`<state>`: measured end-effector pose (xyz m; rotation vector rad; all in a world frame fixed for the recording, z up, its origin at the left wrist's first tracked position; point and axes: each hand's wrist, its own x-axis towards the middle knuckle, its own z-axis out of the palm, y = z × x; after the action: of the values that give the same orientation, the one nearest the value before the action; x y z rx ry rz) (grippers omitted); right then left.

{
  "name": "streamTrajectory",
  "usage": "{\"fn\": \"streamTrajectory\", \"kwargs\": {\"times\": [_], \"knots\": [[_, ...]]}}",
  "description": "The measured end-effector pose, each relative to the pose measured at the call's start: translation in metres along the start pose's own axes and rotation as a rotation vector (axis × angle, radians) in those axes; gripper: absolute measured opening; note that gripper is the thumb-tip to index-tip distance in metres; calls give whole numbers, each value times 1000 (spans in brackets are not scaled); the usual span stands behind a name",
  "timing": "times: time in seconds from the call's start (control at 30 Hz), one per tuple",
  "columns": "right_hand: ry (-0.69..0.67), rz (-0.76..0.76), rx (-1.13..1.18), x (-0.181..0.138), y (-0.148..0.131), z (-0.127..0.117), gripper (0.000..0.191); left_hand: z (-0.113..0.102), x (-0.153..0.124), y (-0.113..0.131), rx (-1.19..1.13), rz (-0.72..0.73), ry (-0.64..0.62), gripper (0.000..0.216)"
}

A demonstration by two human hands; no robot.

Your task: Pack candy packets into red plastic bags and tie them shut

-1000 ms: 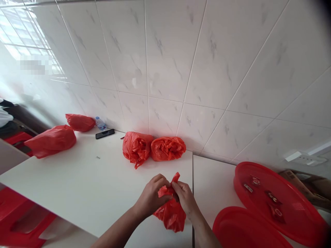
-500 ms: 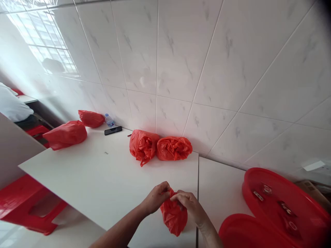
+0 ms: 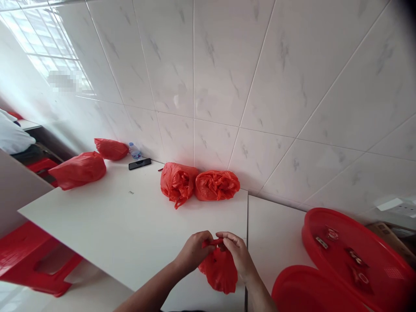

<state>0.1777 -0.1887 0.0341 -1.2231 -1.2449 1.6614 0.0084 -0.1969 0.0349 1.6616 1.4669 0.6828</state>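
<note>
A small red plastic bag (image 3: 222, 273) hangs below both hands, near the front right of the white table (image 3: 136, 234). My left hand (image 3: 197, 249) pinches the bag's gathered top from the left. On the other side, my right hand (image 3: 236, 251) grips the same twisted neck between thumb and fingers. What the bag contains is hidden. Beyond the hands, two bundled red bags, a left one (image 3: 178, 182) and a right one (image 3: 217, 185), sit side by side against the tiled wall.
Two more red bags, a nearer one (image 3: 79, 170) and a farther one (image 3: 111, 149), lie at the far left by a water bottle (image 3: 134, 151) and a phone (image 3: 140, 164). Red round trays (image 3: 383, 255) hold small packets at right. A red stool (image 3: 35, 255) stands lower left. A person (image 3: 14, 134) sits beyond.
My hands have shifted their hold on the bag's neck, which now stretches sideways between them. The bag's body looks wider. The whole view has shifted slightly.
</note>
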Motion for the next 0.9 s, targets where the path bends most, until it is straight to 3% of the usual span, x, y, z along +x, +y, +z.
{"fn": "streamTrajectory", "kwargs": {"times": [0.1,0.17,0.27,0.33,0.43,0.5,0.57,0.7,0.83,0.9], "knots": [[102,7,-71,8,14,-6,28,-7,-6,-3,61,139,2,9],[269,-7,-229,15,29,-17,25,-17,-14,-9,115,193,-24,14],[524,1,-407,21,54,-40,30,-34,-31,-31,214,126,-94,15],[587,21,-440,23,66,-50,34,-43,-43,-48,283,16,-151,14],[567,7,-446,24,71,-49,34,-51,-54,-69,375,-126,-219,11],[535,-20,-451,26,67,-43,36,-51,-55,-76,373,-148,-187,11],[508,-60,-459,26,60,-36,40,-47,-49,-77,315,-109,-110,29],[479,-176,-450,15,46,-23,38,-16,-30,-70,268,-15,-54,66],[360,-243,-392,-10,40,-2,27,28,-17,-64,375,25,-160,99],[238,-238,-372,-25,41,8,24,38,-14,-62,448,5,-222,89]]}}
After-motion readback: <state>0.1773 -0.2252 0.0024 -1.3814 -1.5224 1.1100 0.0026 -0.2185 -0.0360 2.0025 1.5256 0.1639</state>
